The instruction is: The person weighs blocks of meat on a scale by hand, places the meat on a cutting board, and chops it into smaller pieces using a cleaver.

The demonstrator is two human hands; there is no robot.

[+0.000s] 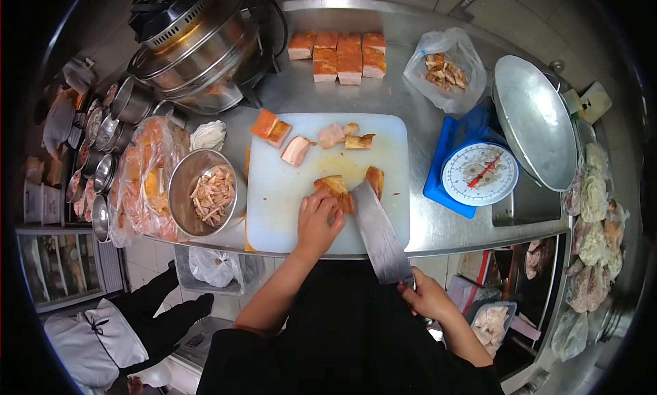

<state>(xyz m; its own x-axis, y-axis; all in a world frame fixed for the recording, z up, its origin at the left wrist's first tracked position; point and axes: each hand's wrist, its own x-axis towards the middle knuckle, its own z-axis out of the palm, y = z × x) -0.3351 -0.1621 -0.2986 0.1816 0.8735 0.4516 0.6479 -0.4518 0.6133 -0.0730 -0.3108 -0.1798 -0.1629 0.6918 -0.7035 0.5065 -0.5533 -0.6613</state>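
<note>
My right hand [428, 296] is wrapped round the handle of a broad cleaver [380, 237], whose blade slants up and left across the cutting board [274, 210]. With fingers curled, my left hand [318, 224] grips a piece of crisp-skinned roast pork [332, 184] just left of the blade's tip. Another browned pork piece [374, 179] lies right of the tip. Farther up the board are a red-skinned pork chunk [270, 128], a pale pork block [296, 150], and smaller pork scraps [332, 135]. My left fingers partly hide the gripped piece.
A steel pot [183, 217] of sliced meat stands left of the board, beside bagged meat [147, 183]. Pork blocks [349, 56] sit behind. A plastic bag [448, 73] and a blue scale [448, 183] are right. A round cooker [205, 53] stands back left; another person [102, 340] is lower left.
</note>
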